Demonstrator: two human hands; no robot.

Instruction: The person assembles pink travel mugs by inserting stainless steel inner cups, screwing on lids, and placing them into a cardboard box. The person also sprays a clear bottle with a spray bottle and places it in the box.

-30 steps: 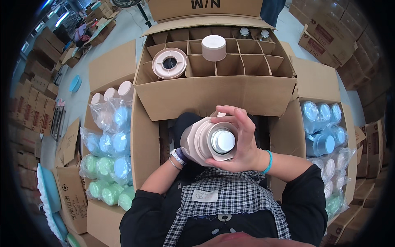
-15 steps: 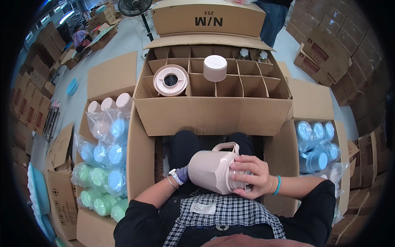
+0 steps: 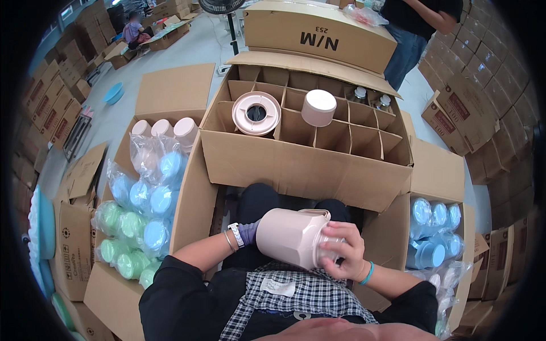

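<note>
A pale pink jug (image 3: 287,236) lies sideways above my lap, its base to the left and its handle (image 3: 315,213) on the far side. My left hand (image 3: 248,233), in a purple glove, supports it by the base; the jug hides those fingers. With bent fingers, my right hand (image 3: 345,250) grips the collar at the jug's right end. In front stands a divided carton (image 3: 301,165). On its dividers rest a pink ring-shaped part (image 3: 256,113) with a dark centre hole and an upturned pink cup-shaped piece (image 3: 319,108). Two clear, silver-topped pieces (image 3: 360,94) sit in far-right compartments.
At left, an open carton (image 3: 190,213) holds bagged pink, blue and green cups (image 3: 131,224). Another carton (image 3: 438,170) at right holds bagged blue pieces (image 3: 426,254). Beyond the divided carton are a closed box (image 3: 318,37), a fan (image 3: 222,5) and a standing person (image 3: 418,34).
The whole view has shifted, so the divided carton appears further right and tilted. My right fingers have bent more around the jug's collar. The jug's handle has turned further out of sight.
</note>
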